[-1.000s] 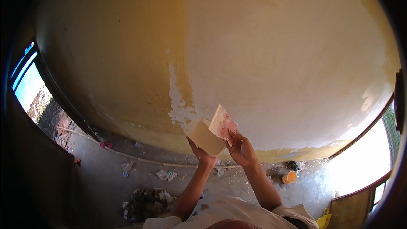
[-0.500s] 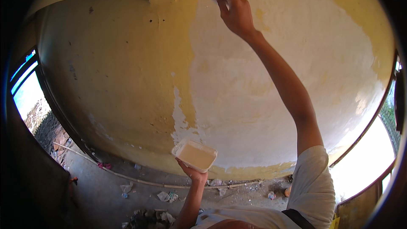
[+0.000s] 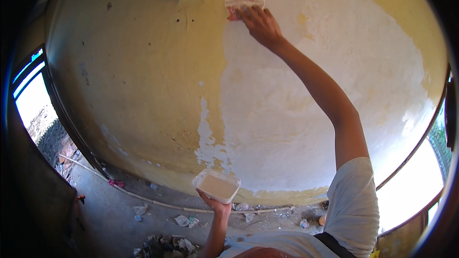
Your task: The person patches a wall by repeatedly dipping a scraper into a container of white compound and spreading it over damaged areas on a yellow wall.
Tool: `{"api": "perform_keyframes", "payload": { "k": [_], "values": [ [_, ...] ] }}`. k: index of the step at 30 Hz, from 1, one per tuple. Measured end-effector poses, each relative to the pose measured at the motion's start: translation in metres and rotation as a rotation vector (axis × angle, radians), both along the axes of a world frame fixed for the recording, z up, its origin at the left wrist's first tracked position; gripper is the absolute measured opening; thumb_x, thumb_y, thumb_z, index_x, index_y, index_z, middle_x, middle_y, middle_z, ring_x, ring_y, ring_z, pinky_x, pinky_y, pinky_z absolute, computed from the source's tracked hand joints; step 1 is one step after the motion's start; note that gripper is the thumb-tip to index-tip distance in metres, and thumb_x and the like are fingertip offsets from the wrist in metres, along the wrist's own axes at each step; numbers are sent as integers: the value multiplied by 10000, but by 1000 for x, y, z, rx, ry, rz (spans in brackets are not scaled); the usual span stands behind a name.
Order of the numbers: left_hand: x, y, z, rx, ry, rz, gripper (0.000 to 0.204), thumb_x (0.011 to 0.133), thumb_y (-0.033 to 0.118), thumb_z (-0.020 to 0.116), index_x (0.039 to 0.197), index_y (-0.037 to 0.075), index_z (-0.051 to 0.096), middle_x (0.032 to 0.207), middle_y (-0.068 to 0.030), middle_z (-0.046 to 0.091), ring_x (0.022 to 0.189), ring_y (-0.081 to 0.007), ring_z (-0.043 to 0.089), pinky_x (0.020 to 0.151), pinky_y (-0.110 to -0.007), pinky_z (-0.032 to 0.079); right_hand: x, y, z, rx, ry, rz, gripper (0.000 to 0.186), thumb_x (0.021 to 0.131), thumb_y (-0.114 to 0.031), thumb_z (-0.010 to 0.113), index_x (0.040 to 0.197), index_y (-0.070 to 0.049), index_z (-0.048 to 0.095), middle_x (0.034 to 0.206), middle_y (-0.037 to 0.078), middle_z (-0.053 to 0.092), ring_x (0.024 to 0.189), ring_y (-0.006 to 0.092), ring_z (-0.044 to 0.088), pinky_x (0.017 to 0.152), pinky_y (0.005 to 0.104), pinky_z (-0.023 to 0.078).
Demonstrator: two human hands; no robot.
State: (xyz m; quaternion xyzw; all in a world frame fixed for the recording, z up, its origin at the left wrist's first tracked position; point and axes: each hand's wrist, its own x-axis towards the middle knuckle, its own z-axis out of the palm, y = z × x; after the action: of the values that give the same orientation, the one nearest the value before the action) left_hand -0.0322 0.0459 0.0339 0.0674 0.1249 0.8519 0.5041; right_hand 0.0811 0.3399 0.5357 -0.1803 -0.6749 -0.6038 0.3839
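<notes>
- Right hand (image 3: 263,26): arm stretched up, fingers gripping a wide spreader (image 3: 244,2), pale edge up, reddish near the fingers. It's at the wall; exact contact hard to tell.
- Left hand (image 3: 217,204): low, cupped under a white tub (image 3: 234,193), tilted a bit, pale paste inside.
- Wall (image 3: 158,76): yellow on the left, big whitish patch (image 3: 291,95) on the right, ragged edges. Spreader sits near the patch's upper left edge.
- Floor (image 3: 110,210): long thin pole (image 3: 165,203) along the wall base, plastic scraps (image 3: 182,220) nearby, dark rubbish heap (image 3: 160,247) left of the left forearm.
</notes>
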Motion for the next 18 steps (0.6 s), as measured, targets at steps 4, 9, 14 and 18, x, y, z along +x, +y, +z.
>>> {"api": "perform_keyframes", "payload": {
  "k": [4, 9, 14, 18],
  "values": [
    [4, -4, -1, -45, -3, -8, 714, 1008, 726, 360, 1507, 224, 456, 1467, -6, 529, 1357, -260, 515, 1141, -488, 429, 14, -16, -70, -146, -93, 44, 545, 840, -52, 642, 1380, -122, 620, 1299, 94, 647, 1161, 279, 618, 882, 436, 539],
    [2, -9, -6, -52, -6, 22, 714, 1007, 727, 368, 1502, 221, 460, 1446, -2, 541, 1341, -254, 526, 1127, -477, 442, 19, -43, -8, -31, -2, 205, 613, 769, 25, 639, 1355, -153, 645, 1281, 64, 667, 1175, 268, 623, 870, 414, 526],
    [10, -2, -7, -44, -4, -35, 717, 1005, 728, 375, 1497, 214, 461, 1438, -2, 545, 1331, -250, 533, 1118, -468, 451, 25, -40, 116, 103, 121, 252, 345, 947, -62, 529, 1192, -214, 719, 1064, 67, 730, 1026, 260, 667, 897, 455, 529],
    [14, -4, -1, -45, 11, -38, 724, 1003, 730, 375, 1499, 210, 457, 1434, -6, 547, 1329, -250, 534, 1116, -464, 453, 27, -35, 142, -113, 133, 169, 361, 925, -32, 541, 1191, -200, 719, 1063, 66, 729, 1035, 264, 665, 896, 457, 538]
  ]
}}
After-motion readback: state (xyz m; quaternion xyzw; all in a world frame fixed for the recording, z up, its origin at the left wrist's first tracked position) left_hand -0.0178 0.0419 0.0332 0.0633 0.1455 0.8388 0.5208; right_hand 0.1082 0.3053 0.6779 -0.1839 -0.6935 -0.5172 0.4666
